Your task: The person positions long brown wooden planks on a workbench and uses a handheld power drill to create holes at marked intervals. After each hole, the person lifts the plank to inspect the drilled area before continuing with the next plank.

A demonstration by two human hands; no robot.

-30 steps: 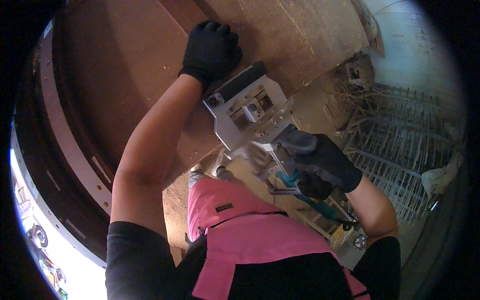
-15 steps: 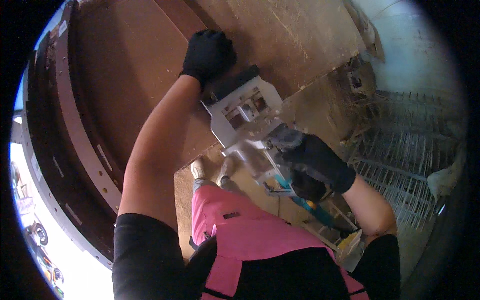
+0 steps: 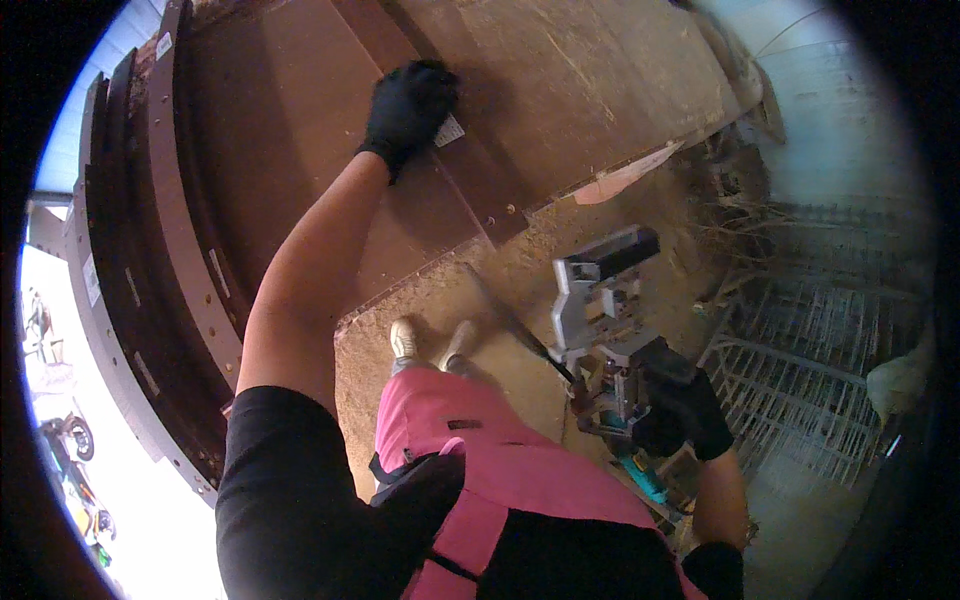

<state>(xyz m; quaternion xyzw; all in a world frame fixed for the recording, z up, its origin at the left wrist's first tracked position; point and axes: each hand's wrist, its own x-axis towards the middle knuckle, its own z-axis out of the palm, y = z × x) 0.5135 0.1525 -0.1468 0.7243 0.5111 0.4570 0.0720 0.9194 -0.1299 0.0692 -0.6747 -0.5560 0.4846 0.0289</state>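
Note:
My black-gloved left hand (image 3: 410,115) rests curled on a strip on the large brown board (image 3: 270,120); what its fingers close on is hidden. Beside it, the strip carries a white label (image 3: 448,131). My gloved right hand (image 3: 680,410) grips a power tool (image 3: 610,330) with a silver plate, a black bar on top and a teal body. The tool hangs off the board's lower edge, tilted, and a long dark narrow piece (image 3: 510,322) sticks out from it to the upper left.
Curved layered panels (image 3: 170,260) edge the board on the left, with vehicles (image 3: 80,440) in bright light beyond. On the right are wire grid racks (image 3: 790,370) and tangled scrap (image 3: 730,200). My shoes (image 3: 405,340) stand on dusty ground below the board.
My right hand has brought the tool down and to the right, away from the board, uncovering the strip and label. My left hand stays curled at nearly the same place.

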